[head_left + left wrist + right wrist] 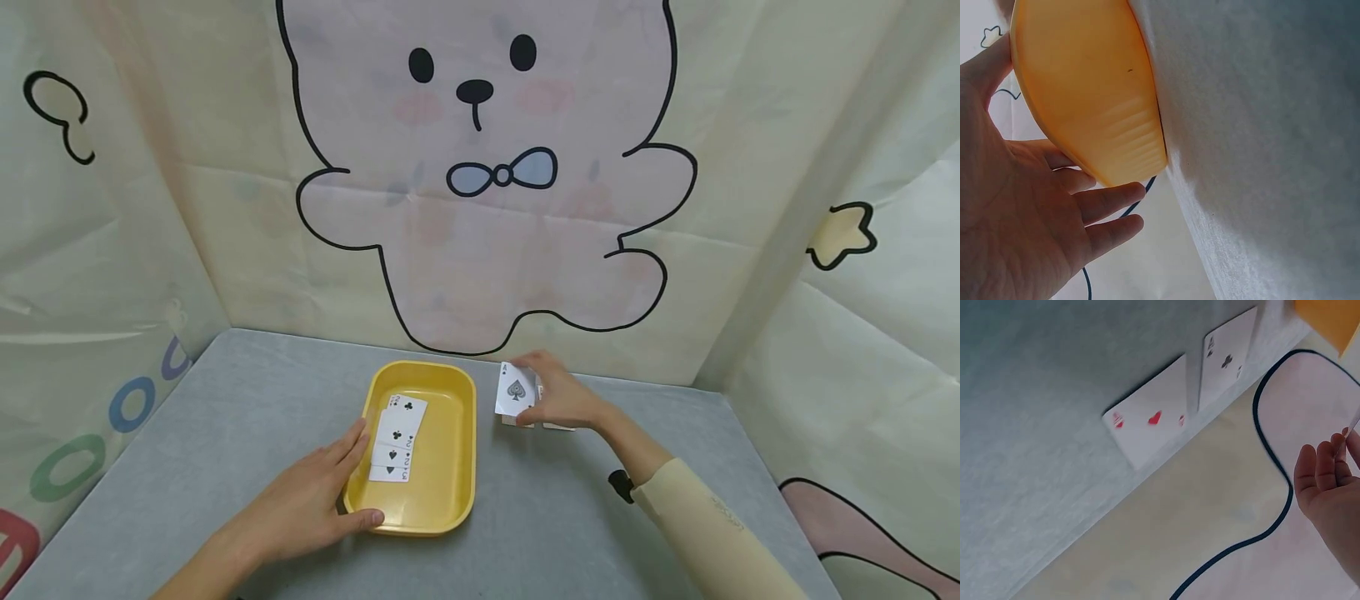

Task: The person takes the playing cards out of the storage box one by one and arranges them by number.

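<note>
In the head view my right hand (558, 393) pinches an ace of spades (514, 390) by its edges, above two places where cards lie at the back of the table. The right wrist view shows an ace of hearts (1155, 417) and a black-suited ace (1227, 361) lying there side by side, with the right hand (1335, 481) off to the side. My left hand (318, 492) rests along the left side of a yellow tray (450, 500), fingers extended and thumb at its near rim. Overlapping playing cards (395, 437) lie face up in the tray.
A grey cloth-covered table (285, 392) bears the tray and cards. Behind it hangs a pale fabric backdrop (480, 275) with a printed bear, and similar fabric stands at both sides. A dark object (621, 485) shows at the right wrist.
</note>
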`<control>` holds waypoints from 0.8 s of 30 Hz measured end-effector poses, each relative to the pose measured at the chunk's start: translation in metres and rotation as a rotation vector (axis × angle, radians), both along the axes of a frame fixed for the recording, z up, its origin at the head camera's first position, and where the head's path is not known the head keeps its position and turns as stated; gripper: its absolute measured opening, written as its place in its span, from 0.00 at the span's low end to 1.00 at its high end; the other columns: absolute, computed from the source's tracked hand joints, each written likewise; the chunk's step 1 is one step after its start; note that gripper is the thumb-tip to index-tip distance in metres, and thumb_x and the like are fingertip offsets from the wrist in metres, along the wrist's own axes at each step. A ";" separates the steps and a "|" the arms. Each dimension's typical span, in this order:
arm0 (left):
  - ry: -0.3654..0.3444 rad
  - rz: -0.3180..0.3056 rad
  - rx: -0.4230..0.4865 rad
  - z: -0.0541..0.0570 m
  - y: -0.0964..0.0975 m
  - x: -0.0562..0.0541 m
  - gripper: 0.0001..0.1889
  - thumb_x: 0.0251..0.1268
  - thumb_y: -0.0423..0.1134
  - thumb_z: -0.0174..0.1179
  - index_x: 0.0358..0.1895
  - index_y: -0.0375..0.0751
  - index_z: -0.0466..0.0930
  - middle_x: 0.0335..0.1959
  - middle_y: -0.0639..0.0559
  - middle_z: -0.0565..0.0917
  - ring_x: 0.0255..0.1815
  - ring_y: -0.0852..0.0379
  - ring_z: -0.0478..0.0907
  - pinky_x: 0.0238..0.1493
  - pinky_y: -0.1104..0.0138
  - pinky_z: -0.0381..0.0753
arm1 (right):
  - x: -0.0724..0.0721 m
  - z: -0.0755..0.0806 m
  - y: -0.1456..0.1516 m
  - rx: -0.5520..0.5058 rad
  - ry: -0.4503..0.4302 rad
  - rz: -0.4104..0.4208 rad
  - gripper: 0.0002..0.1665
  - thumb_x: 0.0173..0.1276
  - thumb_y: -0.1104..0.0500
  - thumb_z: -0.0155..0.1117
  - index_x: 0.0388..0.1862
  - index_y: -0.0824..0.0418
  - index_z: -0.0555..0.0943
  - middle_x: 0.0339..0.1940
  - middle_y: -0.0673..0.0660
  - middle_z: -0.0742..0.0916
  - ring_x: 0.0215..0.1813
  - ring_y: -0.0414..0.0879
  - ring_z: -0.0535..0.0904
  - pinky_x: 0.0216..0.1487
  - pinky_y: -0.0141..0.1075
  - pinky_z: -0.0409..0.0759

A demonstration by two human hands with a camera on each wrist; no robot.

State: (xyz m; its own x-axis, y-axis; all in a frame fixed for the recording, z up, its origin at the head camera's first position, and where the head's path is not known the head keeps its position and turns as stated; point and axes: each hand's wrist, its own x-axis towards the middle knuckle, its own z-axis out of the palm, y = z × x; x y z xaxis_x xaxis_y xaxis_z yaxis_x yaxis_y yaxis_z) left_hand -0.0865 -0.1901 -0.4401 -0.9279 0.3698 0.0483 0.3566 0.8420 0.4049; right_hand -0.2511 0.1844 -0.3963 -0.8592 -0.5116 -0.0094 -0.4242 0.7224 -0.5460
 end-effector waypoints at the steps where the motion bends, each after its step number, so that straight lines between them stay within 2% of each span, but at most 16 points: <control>1: 0.004 0.000 0.000 0.000 0.000 0.000 0.57 0.61 0.73 0.64 0.81 0.33 0.61 0.84 0.41 0.59 0.74 0.35 0.70 0.68 0.42 0.74 | -0.001 0.000 0.004 0.000 0.001 -0.010 0.51 0.50 0.53 0.82 0.75 0.59 0.73 0.68 0.59 0.76 0.59 0.54 0.73 0.56 0.50 0.76; 10: 0.026 -0.001 0.010 -0.002 -0.002 0.001 0.57 0.62 0.76 0.62 0.81 0.33 0.61 0.83 0.41 0.59 0.73 0.36 0.71 0.68 0.43 0.74 | -0.015 -0.003 0.043 0.008 0.008 -0.059 0.52 0.51 0.55 0.81 0.75 0.62 0.72 0.71 0.64 0.75 0.64 0.59 0.71 0.62 0.59 0.73; 16: 0.025 0.002 0.013 -0.001 -0.003 0.001 0.57 0.62 0.76 0.60 0.81 0.33 0.60 0.84 0.42 0.59 0.74 0.36 0.70 0.69 0.43 0.73 | -0.021 -0.008 0.065 0.018 -0.005 -0.098 0.51 0.51 0.56 0.81 0.74 0.64 0.72 0.70 0.66 0.74 0.63 0.61 0.71 0.63 0.60 0.72; 24: 0.020 0.000 0.008 -0.001 -0.002 0.001 0.56 0.62 0.73 0.64 0.81 0.33 0.60 0.84 0.42 0.59 0.74 0.37 0.70 0.69 0.43 0.73 | -0.023 -0.020 0.091 0.013 0.011 -0.099 0.49 0.47 0.58 0.82 0.70 0.69 0.75 0.65 0.68 0.78 0.62 0.63 0.72 0.65 0.62 0.70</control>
